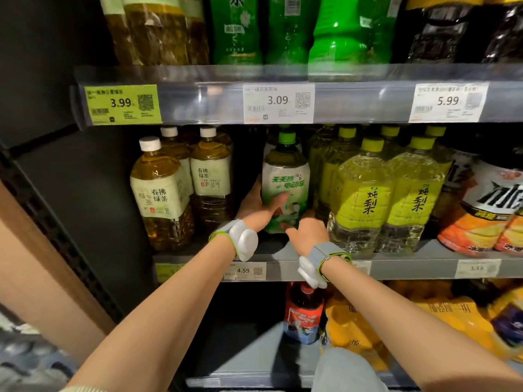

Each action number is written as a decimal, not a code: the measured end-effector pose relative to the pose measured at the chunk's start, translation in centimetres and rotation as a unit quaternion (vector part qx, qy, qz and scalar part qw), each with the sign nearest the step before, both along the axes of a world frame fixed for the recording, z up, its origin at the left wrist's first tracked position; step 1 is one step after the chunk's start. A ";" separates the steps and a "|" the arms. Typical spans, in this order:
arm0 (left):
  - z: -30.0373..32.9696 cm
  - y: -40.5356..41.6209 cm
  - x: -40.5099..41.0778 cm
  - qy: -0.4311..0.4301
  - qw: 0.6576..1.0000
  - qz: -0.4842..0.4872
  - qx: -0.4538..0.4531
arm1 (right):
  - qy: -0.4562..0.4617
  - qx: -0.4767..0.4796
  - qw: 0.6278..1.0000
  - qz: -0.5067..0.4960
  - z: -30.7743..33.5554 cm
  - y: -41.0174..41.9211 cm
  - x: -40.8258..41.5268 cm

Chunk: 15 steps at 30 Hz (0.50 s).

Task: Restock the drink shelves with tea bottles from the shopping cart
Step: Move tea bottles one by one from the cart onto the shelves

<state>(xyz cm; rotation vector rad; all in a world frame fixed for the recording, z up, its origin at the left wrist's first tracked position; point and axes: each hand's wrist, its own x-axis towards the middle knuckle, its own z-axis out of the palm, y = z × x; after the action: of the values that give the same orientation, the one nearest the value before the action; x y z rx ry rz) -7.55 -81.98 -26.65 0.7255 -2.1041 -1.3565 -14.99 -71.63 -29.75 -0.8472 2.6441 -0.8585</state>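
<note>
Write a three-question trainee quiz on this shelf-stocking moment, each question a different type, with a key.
1. True or false: the left hand grips the green-capped tea bottle on the middle shelf.
2. Multiple choice: what stands directly to the right of that bottle? A) white-capped tea bottles B) yellow-capped pear drink bottles C) a red-capped bottle
3. Fill in: the white price tag above the bottle reads ____.

Key: 1 true; 2 B; 3 3.09
</note>
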 end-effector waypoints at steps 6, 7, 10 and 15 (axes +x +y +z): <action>-0.5 -1.0 -2.2 -0.031 0.999 -0.002 -0.014 | -0.008 0.023 1.000 -0.017 0.0 -1.7 -1.4; -0.6 -1.1 -2.7 -0.031 0.999 0.004 -0.008 | -0.007 0.018 1.000 -0.023 0.1 -2.0 -1.5; -0.8 -1.2 -3.7 -0.038 0.999 0.013 -0.001 | -0.015 0.000 0.999 -0.041 0.0 -2.5 -1.7; -1.2 -1.3 -5.0 -0.035 0.999 0.021 0.000 | -0.026 -0.019 0.998 -0.057 -0.2 -2.8 -2.2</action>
<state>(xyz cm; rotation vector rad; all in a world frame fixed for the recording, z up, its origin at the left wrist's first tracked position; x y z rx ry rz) -12.51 -83.23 -27.81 0.8240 -2.1303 -1.3260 -17.15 -74.46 -29.93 -0.6782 2.6607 -0.9485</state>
